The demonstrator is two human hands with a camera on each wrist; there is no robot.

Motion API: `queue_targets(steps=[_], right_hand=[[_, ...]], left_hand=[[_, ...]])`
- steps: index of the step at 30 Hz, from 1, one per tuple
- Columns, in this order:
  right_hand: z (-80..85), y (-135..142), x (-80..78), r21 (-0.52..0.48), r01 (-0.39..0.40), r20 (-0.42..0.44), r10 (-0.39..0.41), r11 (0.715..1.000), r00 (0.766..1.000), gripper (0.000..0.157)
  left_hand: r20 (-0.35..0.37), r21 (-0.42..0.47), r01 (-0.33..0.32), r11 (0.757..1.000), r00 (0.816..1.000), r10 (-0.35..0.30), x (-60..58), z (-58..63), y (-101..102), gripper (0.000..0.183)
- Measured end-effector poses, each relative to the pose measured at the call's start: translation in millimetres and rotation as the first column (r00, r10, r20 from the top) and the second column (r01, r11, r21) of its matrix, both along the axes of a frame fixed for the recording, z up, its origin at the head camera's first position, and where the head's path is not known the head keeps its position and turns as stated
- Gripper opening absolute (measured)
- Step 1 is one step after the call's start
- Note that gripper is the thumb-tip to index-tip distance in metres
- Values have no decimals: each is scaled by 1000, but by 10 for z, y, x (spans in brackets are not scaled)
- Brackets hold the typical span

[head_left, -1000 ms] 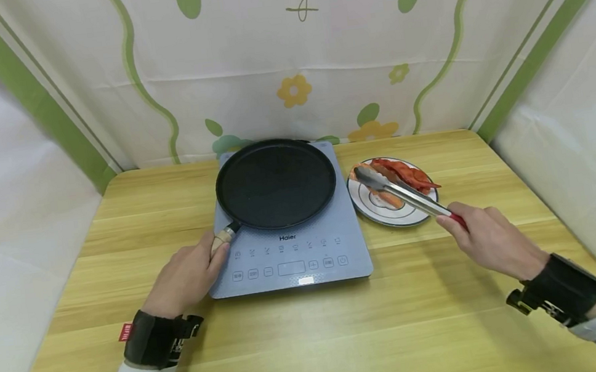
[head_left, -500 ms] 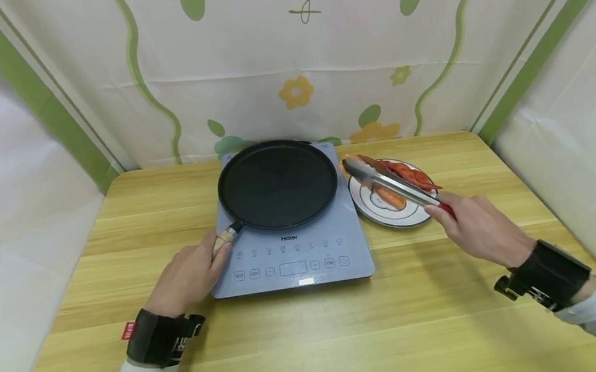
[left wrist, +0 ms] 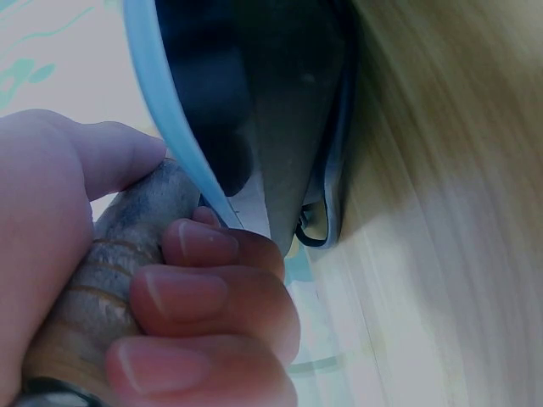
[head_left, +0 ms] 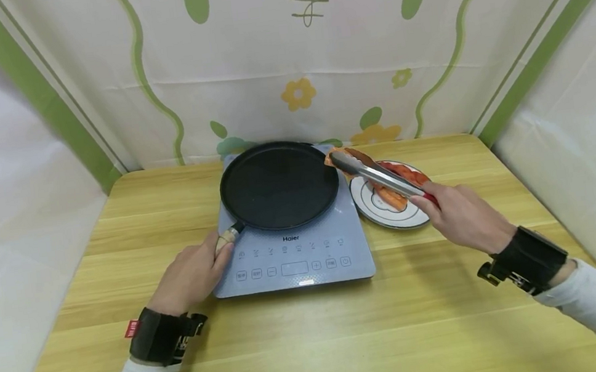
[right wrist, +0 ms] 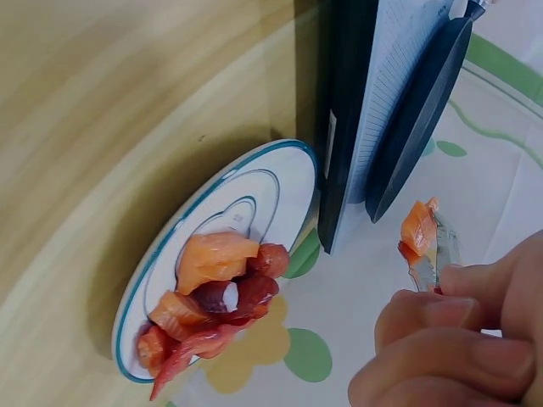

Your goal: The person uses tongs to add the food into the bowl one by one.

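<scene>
My left hand (head_left: 192, 276) grips the wooden handle (left wrist: 127, 254) of a flat black frying pan (head_left: 278, 185). The pan rests on an induction cooker (head_left: 351, 235). With my right hand (head_left: 466, 215) I hold metal tongs (head_left: 389, 181) by their red end. Between the tongs' tips is an orange piece of food (right wrist: 418, 227), perhaps salmon, raised beside the pan's right rim. Below the tongs stands a white plate (head_left: 368, 211) with a dark rim. On it lie more orange pieces (right wrist: 212, 259) and red, meat-like strips (right wrist: 204, 346), partly hidden by the tongs in the head view.
The cooker's control panel (head_left: 294, 268) faces the front of the wooden table (head_left: 306, 346). A floral curtain (head_left: 236, 44) hangs behind the table's back edge, and white cloth walls (head_left: 13, 184) stand at both sides.
My right hand has moved left with the tongs, lifting the orange piece from the plate toward the pan. My left hand keeps its hold on the pan handle.
</scene>
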State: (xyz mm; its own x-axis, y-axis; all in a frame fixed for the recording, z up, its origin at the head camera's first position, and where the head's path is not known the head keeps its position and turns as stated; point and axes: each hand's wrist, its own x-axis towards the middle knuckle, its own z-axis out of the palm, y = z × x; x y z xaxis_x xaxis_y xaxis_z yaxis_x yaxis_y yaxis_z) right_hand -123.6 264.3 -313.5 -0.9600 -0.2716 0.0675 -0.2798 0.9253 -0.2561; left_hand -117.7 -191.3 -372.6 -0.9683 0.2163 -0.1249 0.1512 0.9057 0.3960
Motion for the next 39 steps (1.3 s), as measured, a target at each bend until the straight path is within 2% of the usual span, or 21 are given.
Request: queue_targets(steps=[5,12,25,33,39], right_hand=[[2,-50,-77,-20,-14,15,14,1000,1000,46],[-5,-139,-198,-30,-27,15,27,999,1000,32],[-29,-297,-418,-23,-33,27,34,999,999,35],[-104,-402,-547,15,-56,-25,57,998,998,24],[-152,-460,-593,54,-67,-71,71,996,995,24]], left_hand=[[-1,-2,0,1000,1000,0,6,-6,-2,32],[1,3,5,1000,1000,-5,8,-20,-1,32],[8,12,7,1000,1000,-7,10,-4,15,32],[2,1,3,1000,1000,-3,15,12,6,32],[2,-3,5,1000,1000,-5,19,16,2,33]])
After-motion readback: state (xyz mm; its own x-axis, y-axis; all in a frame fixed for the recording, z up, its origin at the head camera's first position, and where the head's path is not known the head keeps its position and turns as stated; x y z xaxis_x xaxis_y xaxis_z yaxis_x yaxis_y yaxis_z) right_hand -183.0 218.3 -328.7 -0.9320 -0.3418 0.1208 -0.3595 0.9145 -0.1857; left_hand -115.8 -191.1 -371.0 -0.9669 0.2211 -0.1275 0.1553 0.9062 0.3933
